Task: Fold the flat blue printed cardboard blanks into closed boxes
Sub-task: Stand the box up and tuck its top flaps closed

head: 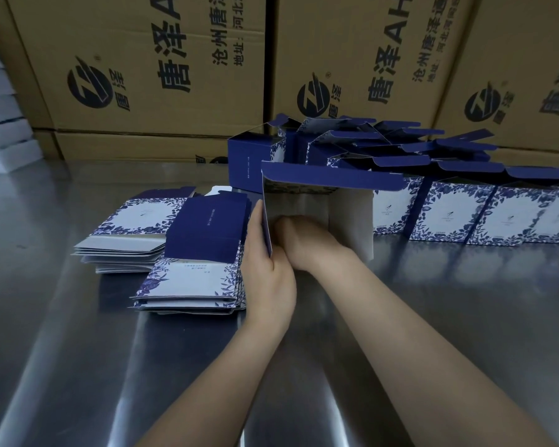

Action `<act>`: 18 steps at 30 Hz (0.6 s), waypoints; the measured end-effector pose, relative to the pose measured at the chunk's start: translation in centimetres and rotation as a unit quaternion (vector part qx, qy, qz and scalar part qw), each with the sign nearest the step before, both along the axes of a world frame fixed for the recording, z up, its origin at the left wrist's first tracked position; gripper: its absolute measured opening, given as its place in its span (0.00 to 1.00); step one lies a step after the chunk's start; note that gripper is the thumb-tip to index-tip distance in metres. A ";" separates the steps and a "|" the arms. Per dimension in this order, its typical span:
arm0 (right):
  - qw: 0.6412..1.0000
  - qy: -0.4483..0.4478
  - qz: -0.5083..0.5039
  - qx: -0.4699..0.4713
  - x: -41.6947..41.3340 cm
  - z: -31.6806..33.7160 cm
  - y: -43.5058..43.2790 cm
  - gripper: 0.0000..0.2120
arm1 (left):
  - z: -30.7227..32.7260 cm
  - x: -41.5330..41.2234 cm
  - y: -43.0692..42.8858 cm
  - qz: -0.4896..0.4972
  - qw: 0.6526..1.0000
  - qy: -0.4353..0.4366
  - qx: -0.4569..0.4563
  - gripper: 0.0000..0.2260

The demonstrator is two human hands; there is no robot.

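Both bare forearms reach forward from the lower edge and converge. The left hand (268, 272) pinches the left wall of the half-formed box (333, 179), fingers laid up its outside, thumb at its near edge. The right hand (299, 240) sits inside it, knuckles up, fingertips hidden

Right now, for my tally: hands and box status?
Left hand grips open box wall. Right hand inside it, grip unclear. Lid flap up. Flat blanks beside, not obstructing.

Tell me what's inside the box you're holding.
The right hand is inside the box, against its bare grey inner side. The left hand grips the left wall. The right hand's fingertips and whatever lies behind it are covered.
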State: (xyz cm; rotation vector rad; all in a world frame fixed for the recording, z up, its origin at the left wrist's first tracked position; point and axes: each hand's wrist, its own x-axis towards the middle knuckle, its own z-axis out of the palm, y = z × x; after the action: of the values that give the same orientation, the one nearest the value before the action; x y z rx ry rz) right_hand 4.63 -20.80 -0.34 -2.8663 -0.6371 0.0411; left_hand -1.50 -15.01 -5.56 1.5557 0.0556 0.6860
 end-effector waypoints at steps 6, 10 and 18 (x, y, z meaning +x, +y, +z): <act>0.998 0.034 0.024 -0.046 0.8 -0.4 0.3 0.15 | -0.1 0.0 0.0 0.004 1.000 0.002 0.020 0.29; 0.996 0.062 0.029 -0.056 1.4 -0.5 0.6 0.17 | 0.0 0.1 0.0 0.002 1.000 0.002 0.024 0.29; 0.998 -0.044 -0.013 0.048 1.6 -0.5 -0.2 0.12 | 0.0 0.1 -0.1 0.008 0.999 -0.003 0.040 0.30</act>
State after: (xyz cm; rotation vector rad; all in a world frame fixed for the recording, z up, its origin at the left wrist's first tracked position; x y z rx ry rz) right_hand 6.21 -21.01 -0.85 -2.7965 -0.6012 -0.1173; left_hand -1.40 -15.10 -5.60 1.6316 0.0353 0.7128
